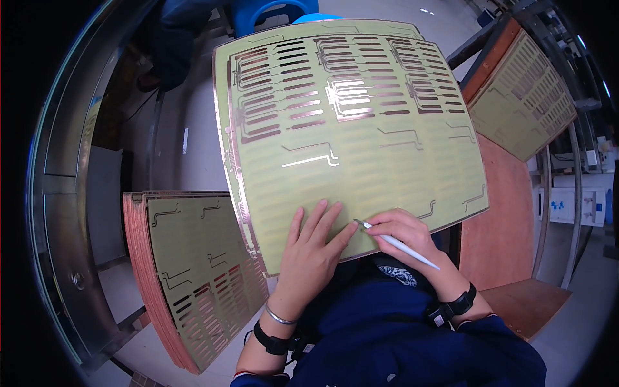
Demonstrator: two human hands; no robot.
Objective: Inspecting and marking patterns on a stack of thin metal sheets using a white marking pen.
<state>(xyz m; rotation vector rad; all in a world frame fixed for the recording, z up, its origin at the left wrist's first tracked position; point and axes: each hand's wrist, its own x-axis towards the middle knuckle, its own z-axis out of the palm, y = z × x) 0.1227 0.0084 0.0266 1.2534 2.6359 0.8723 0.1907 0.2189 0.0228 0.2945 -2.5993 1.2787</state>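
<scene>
1 patterned panel [351, 145] lies under the spread left grip [311, 250] and right grip [407, 231] pinching a pen-shaped tool [407, 249].

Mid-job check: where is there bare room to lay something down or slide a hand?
Free: the pale panel, between the bright bent line above and the left hand and right hand below; also the reddish-brown board between panel and grey post, slope unclear. Crowded: the panel's near edge, with both hands and the white pen-shaped tool.
</scene>
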